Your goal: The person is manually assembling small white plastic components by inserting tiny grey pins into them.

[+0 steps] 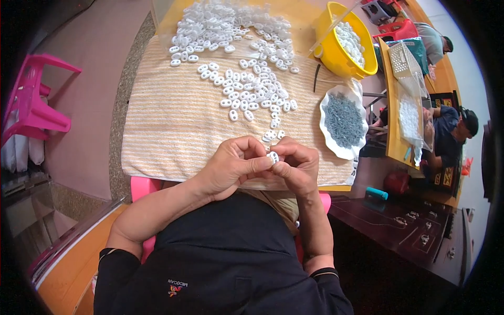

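Just over the near edge of the towel, my two hands meet around one small white oval plastic piece with two holes (pixel 273 157). My left hand (pixel 239 160) pinches it from the left between thumb and finger. From the right, my right hand (pixel 296 164) grips the same piece with thumb and forefinger; whether a small part sits between those fingertips is hidden. Beyond my fingers, similar loose white pieces (pixel 247 89) lie scattered on the striped towel (pixel 163 110), leading back to a big heap (pixel 210 26). A white scalloped dish (pixel 328 142) of small grey parts (pixel 344 119) stands to the right.
A yellow tub (pixel 328 50) holding white pieces stands at the far right, near a thin black strip (pixel 316 77). A pink stool (pixel 39 107) is on the floor at left. Beyond, at right, a person (pixel 451 128) sits at another table with a white basket (pixel 404 60).
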The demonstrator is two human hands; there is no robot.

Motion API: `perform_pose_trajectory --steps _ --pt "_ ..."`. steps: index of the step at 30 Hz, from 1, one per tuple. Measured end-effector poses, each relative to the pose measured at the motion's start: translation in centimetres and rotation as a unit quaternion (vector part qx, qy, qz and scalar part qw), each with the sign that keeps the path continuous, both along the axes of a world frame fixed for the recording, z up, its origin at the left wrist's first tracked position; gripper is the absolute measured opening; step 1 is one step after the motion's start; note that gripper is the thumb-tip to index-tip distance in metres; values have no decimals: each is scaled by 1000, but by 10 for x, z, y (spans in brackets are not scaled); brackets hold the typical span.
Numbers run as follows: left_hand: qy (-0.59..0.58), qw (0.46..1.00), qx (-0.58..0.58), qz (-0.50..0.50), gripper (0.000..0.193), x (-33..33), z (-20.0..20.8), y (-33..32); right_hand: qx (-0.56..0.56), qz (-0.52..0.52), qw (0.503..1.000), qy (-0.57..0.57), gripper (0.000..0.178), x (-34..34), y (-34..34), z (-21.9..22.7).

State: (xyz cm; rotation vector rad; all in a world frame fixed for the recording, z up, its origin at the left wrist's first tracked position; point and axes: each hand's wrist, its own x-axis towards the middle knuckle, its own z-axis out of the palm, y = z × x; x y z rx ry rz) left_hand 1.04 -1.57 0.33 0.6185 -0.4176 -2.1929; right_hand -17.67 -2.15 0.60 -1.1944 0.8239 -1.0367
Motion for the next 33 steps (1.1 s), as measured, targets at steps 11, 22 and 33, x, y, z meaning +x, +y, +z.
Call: perform_pose_trajectory --steps 11,22,33 --pt "-10 999 -29 -14 6 0 0 0 47 36 998 -11 21 1 0 5" --pt "-19 1000 4 11 8 2 2 -1 -57 -133 961 235 10 -35 -53 42" --pt "-17 1000 11 21 8 3 1 -5 -234 -205 879 362 24 -63 -144 61"
